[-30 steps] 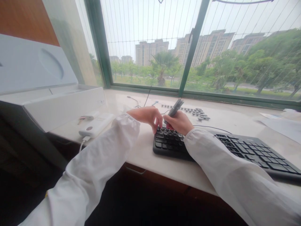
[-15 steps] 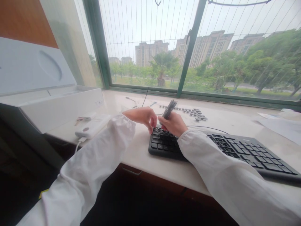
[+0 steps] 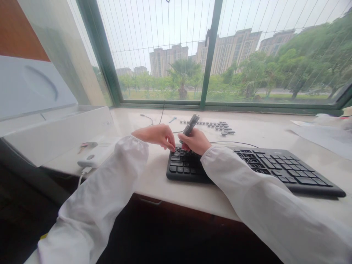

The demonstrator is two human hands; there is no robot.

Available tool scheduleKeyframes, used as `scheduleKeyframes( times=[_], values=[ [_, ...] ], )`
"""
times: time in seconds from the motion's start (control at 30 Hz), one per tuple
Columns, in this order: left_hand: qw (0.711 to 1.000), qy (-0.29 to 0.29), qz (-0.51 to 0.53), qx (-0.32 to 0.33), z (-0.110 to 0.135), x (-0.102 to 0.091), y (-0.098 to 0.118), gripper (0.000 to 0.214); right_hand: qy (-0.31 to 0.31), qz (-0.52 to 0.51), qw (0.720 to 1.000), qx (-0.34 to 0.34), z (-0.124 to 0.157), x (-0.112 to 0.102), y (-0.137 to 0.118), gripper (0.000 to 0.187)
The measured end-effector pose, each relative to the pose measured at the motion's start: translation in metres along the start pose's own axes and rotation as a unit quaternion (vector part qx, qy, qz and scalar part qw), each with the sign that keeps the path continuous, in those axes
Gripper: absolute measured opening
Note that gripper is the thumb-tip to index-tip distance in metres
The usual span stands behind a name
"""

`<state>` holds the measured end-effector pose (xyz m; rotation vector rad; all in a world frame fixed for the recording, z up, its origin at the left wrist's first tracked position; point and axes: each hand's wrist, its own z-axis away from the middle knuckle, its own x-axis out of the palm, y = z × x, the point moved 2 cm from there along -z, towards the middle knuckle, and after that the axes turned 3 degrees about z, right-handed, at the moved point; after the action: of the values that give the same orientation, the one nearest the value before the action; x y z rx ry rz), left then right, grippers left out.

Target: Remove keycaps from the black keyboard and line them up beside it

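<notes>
Black keyboard (image 3: 291,167) lies flat on the white table (image 3: 275,135), its far-left corner under my fingers, front edge near the table's edge. My right hand (image 3: 195,141) is closed round a dark tool (image 3: 190,126), upper end leaning up and away; its working tip is hidden behind my knuckles. My left hand (image 3: 159,135) has thumb and index drawn nearly together at that corner; can't tell if a cap is pinched between them.

Main risk, I'd say: tool slips, since the spot is cramped. That could scrape the bare sockets (image 3: 250,159) or jab my left fingertips, which sit just beside it. Pressing off-centre might crack a clip or skid the board, as I see no palm bracing it. My right sleeve (image 3: 242,176) crosses over the board; loose fabric could catch a key edge. Loose keycaps (image 3: 224,129) stand in rows beyond my hands; a careless knuckle could scatter them and lose their order. Cable (image 3: 236,143) runs behind the board; a snag could tug things too.
</notes>
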<state>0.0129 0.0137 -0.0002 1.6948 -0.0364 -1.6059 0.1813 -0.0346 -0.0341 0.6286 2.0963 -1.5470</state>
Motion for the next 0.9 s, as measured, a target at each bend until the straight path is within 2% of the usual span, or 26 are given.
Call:
scheduleKeyframes(
  times=[0.2,0.43,0.7,0.8,0.9],
  values=[
    [0.999,0.015,-0.041,0.004,0.001,0.001,0.004,0.024,0.027,-0.012,0.999,0.021,0.005,0.004,-0.004,0.024],
    [0.996,0.049,-0.075,0.028,0.000,0.006,0.006,0.017,0.090,0.095,0.990,-0.042,0.015,0.004,-0.018,0.025],
    [0.998,0.038,-0.037,0.027,-0.001,0.007,0.001,0.023,0.092,0.162,0.980,-0.065,0.017,0.005,-0.020,0.022],
    [0.999,0.032,-0.031,0.030,-0.001,0.007,0.000,0.022,0.080,0.139,0.986,-0.056,0.015,0.004,-0.019,0.022],
    [0.998,0.035,-0.026,0.040,-0.001,0.008,0.000,0.020,0.047,0.072,0.996,-0.013,0.011,0.002,-0.012,0.023]
  ],
)
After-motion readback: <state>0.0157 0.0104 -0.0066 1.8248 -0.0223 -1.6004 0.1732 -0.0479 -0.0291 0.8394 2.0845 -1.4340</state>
